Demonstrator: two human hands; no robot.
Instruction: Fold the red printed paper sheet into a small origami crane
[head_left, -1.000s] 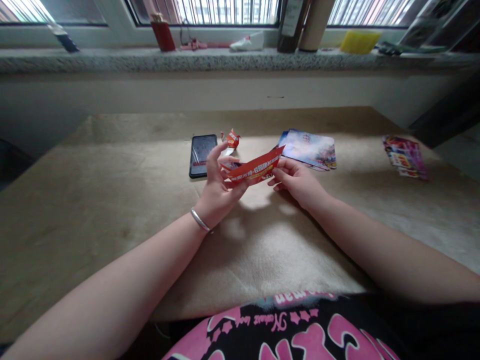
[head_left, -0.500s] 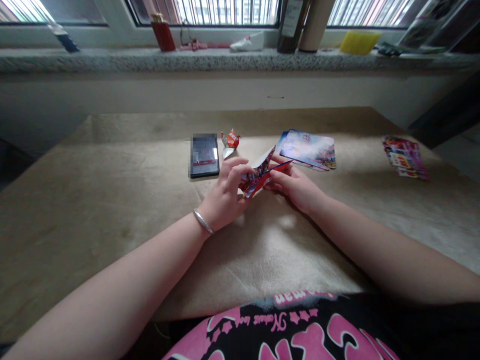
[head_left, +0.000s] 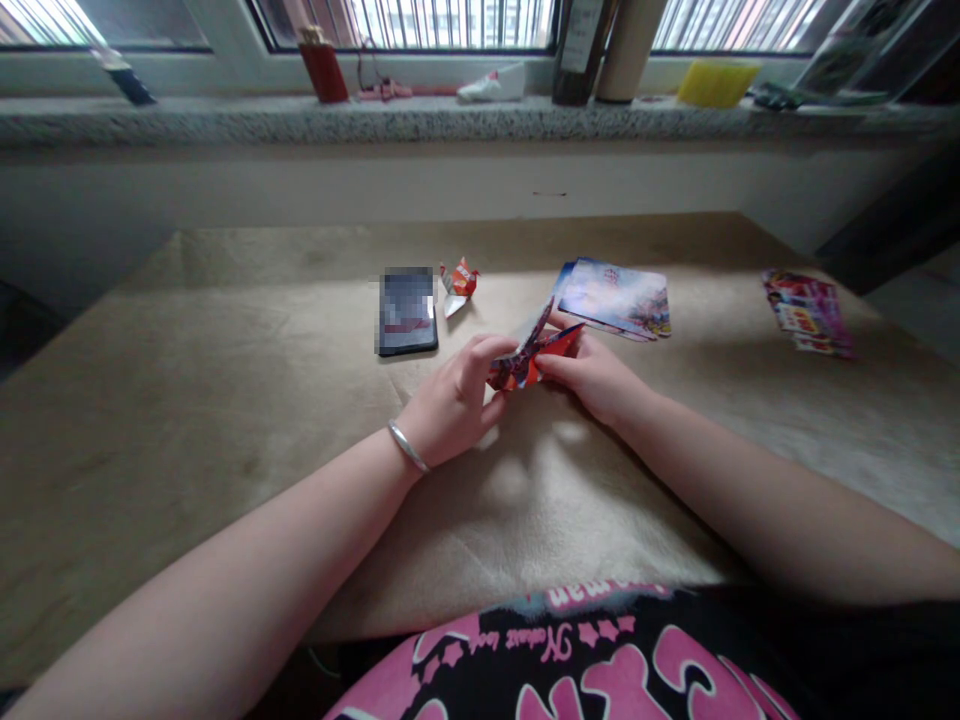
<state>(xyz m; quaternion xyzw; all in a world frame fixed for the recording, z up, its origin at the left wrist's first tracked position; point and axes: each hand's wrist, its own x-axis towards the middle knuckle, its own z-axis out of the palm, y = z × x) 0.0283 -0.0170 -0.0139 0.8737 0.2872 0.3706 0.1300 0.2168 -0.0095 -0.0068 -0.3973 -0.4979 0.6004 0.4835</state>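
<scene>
Between my two hands, above the table, is a partly folded sheet of colourful printed paper (head_left: 556, 346) with a red side and pointed flaps. My left hand (head_left: 466, 388), with a silver bangle at the wrist, is closed on its left end. The right end is pinched by my right hand (head_left: 589, 374), thumb on the near side; some of its fingers are hidden behind the paper. Just beyond my left hand stands a small folded paper bird (head_left: 460, 287), orange-red and silvery. A phone (head_left: 407, 312), partly pixelated, lies left of the bird.
A stack of printed cards (head_left: 615, 298) lies beyond my right hand. More colourful cards (head_left: 807, 314) are fanned at the table's right side. On the granite sill (head_left: 420, 122) at the back stand a red bottle (head_left: 324, 66), a yellow block (head_left: 717, 84) and other items.
The paper has turned and opened between my fingers, so more of its red side shows. My left fingers have shifted slightly down and right along it.
</scene>
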